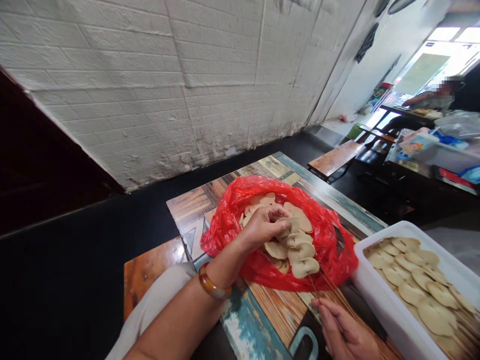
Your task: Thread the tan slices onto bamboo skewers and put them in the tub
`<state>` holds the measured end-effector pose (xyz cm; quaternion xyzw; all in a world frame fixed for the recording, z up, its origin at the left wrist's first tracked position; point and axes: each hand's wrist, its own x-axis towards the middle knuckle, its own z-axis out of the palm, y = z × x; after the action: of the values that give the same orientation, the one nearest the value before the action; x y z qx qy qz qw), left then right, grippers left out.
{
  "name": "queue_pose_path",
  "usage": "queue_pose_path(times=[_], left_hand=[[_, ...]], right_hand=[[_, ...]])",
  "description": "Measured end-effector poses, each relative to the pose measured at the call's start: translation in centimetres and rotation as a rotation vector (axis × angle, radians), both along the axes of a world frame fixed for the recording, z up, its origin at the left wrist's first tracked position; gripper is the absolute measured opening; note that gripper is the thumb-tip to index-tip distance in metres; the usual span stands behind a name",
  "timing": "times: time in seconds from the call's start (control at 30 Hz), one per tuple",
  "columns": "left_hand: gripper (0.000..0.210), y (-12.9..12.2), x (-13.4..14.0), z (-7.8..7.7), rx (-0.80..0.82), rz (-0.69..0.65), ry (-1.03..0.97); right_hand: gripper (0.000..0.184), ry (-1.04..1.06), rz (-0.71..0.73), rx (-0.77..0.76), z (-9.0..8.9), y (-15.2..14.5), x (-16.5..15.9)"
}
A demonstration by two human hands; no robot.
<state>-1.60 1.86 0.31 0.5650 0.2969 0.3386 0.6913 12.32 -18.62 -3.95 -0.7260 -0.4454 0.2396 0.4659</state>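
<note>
Filling tub (382, 305): skewered slices (416, 285); red bag (221, 220): loose slices (302, 217).

A small eatery or snack shop, judging by its furniture and bulk food.
Low varnished wooden benches (333, 157) stand near a patchwork plank-patterned counter (198, 210), and a person (431, 101) is at a farther table (397, 110) beside a bright, street-like opening (420, 70). A white plastic tub (375, 285) holds many flat tan slices (437, 315) on thin skewers (467, 325), more than a household portion; the white brick-pattern wall (150, 75) is stained along its foot.
</note>
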Motion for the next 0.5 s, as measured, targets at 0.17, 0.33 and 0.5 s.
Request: queue_pose_path(times=[0.17,0.33,0.5], left_hand=[[0.028,-0.12,0.03,0.34,-0.016,-0.022,-0.054],[0.029,-0.22,0.06,0.47,-0.019,-0.014,-0.042],[0.03,-0.2,0.05,0.33,-0.029,-0.007,-0.032]], right_hand=[[0.028,0.035,-0.01,-0.012,-0.57,-0.2,0.27],[0.029,0.012,-0.028,-0.022,-0.76,-0.15,0.24],[0.03,0.027,-0.041,-0.004,-0.64,-0.02,0.08]])
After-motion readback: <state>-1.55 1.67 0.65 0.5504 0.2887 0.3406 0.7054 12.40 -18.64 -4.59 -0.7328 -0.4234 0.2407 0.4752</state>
